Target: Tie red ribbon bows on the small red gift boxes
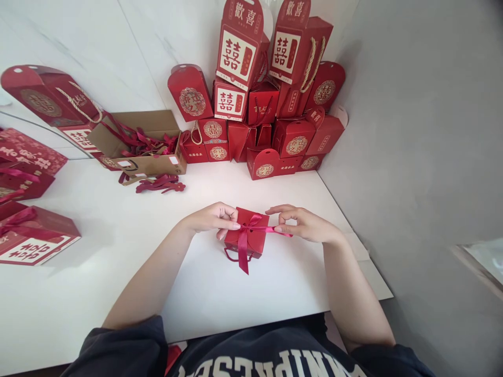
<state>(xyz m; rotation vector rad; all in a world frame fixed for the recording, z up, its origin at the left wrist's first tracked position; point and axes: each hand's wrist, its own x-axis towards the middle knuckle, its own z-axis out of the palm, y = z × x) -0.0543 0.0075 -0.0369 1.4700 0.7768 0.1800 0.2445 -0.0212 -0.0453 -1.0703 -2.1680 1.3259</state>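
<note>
Crimson satin ribbon (251, 226) runs between the fingers: on the left hand (210, 220), thumb and forefinger pinch it close to the knot at the top of the box, with the other fingers curled loosely behind. On the right hand (302, 224), the fingertips pinch the taut strip out past the box's right side, while the remaining fingers arch above it, slightly apart. Between the hands sits a small red cardboard gift box (245, 235), squat and nearly cubic, so it has no clear long axis; it is turned a little, with one corner toward the near table edge. One glossy ribbon tail drops over its near face toward the person, and a thin red cord loop (231, 255) trails at its lower left. It rests mid-frame on a smooth white table (251, 298). At upper left, a corrugated kraft carton (137, 165) holds tangled red ribbons (145, 142), with more ribbons (159, 184) lying just in front. Red paper gift boxes (271, 120) printed with gold medallions and double-happiness characters are piled at top centre against a pale wall, while red gift bags (35, 235) lie at far left.
</note>
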